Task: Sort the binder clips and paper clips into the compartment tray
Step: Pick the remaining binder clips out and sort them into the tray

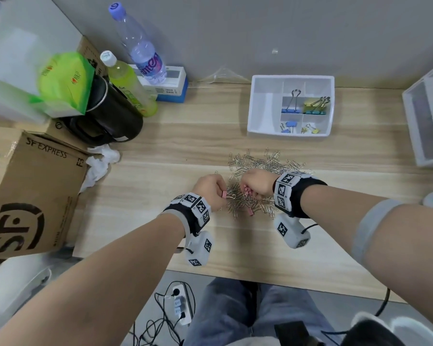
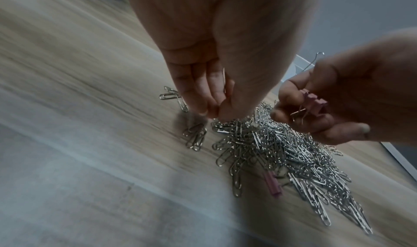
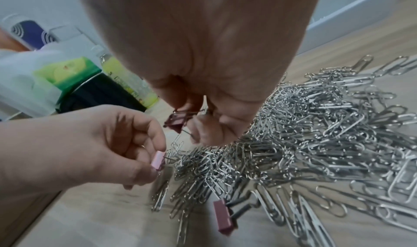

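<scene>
I have a small pink binder clip (image 3: 158,160) pinched in my left hand (image 1: 209,188), thumb and forefinger closed on its body, its wire handles pointing into the pile of paper clips (image 1: 258,176) on the counter (image 1: 180,146). My right hand (image 1: 256,183) is curled around more pink binder clips (image 3: 177,121) it has gathered, fingers (image 3: 203,135) bent under them. A further pink clip (image 3: 223,217) lies loose at the near edge of the pile, partly tangled with the silver ones.

To do this step well, I judge I should lift the left clip straight up and give it a slight shake, since a paper clip could hang on its handles and ride along. Then I'd carry both handfuls to the compartment tray (image 1: 291,79) at the back of the counter, well apart from the pile, where blue and yellow binder clips already sit in separate cells.

Both wrists hover low over the pile, hands close together, knuckles up, forearms converging from either side.
</scene>
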Available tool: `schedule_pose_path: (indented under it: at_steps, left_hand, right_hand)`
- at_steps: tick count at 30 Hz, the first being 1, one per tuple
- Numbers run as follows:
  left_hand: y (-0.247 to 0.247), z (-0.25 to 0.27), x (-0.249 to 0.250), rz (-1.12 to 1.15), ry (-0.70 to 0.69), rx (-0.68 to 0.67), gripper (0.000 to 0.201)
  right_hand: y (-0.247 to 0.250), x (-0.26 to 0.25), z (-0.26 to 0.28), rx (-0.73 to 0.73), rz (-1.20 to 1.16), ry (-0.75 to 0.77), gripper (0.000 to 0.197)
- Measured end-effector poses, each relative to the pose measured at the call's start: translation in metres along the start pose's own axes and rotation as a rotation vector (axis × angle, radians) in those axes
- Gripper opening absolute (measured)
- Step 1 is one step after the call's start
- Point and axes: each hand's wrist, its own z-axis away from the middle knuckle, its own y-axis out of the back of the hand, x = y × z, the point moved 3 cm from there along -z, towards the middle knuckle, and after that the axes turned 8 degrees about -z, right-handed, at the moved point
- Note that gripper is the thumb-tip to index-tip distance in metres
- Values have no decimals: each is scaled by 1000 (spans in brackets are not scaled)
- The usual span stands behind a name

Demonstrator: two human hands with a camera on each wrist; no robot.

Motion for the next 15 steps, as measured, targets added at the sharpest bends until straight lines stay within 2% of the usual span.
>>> schedule_pose_path:
  at_steps: [2,4,7,10,15]
  left_hand:
    - [-1,0,1,-2,-15,-5,20]
    - [-3,0,2,-2,-28,-20,19]
    - [-6,0,4,7,-35,-29,19]
    - [-9,0,3,15,-14,-29,21]
    - [-13,2,-2,41,19,-28,20]
  right_hand:
    - [-1,1,-3,-2,-24,7,35]
    - [0,6,-7,7,115,50,33]
    - [-2,17,-6,-33,351,134,18]
    - [-5,27,-2,-72,502,190,22]
    - [-9,36,-5,-47,690,252,25]
